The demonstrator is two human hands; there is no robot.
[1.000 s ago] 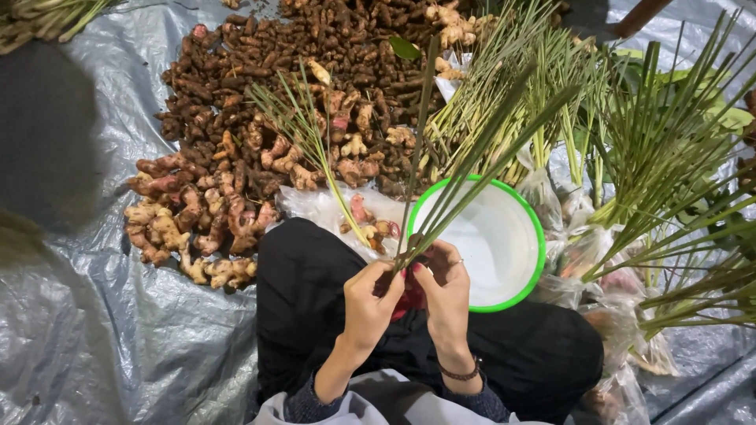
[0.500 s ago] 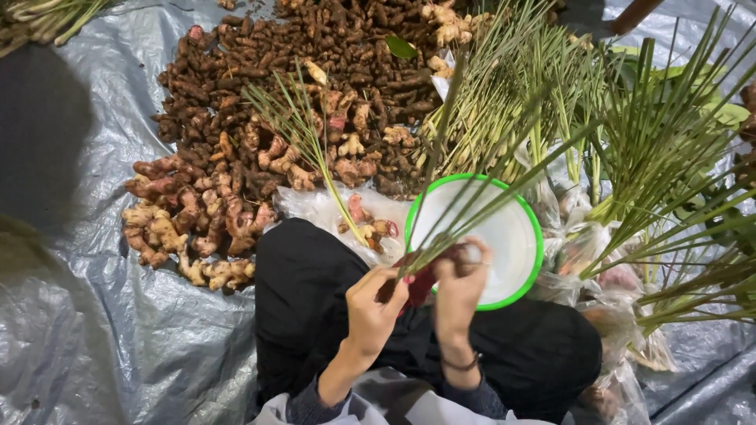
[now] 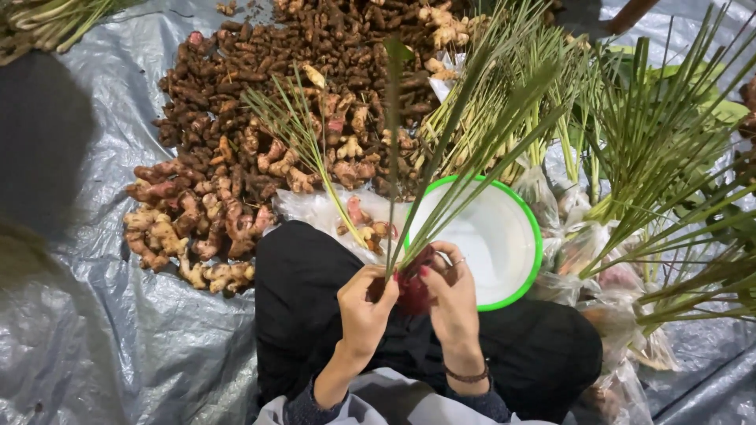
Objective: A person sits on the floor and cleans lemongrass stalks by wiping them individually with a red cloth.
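A: Where does the bundle of long green grass-like stalks with the dark red base [image 3: 465, 181] sit against the hands?

B: Its red base is pinched between them, over the lap in black trousers [image 3: 315, 315]. The left hand [image 3: 364, 308] closes on it from one side, the right hand [image 3: 450, 295] from the other, fingers curled around it, both touching it.

A: And its long axis?

B: It runs up and away from the person, fanning toward the upper right. The base end is nearest both hands; neither hand is clearly closer.

A: What lies around?

B: A round white bowl with a green rim [image 3: 529, 228] sits just beside the right hand, under the stalks. A heap of brown and pale knobbly roots [image 3: 260, 118] spreads beyond the knees on the grey plastic sheet [image 3: 102, 330]. More tied green stalk bundles in clear bags [image 3: 654, 157] crowd the right side.
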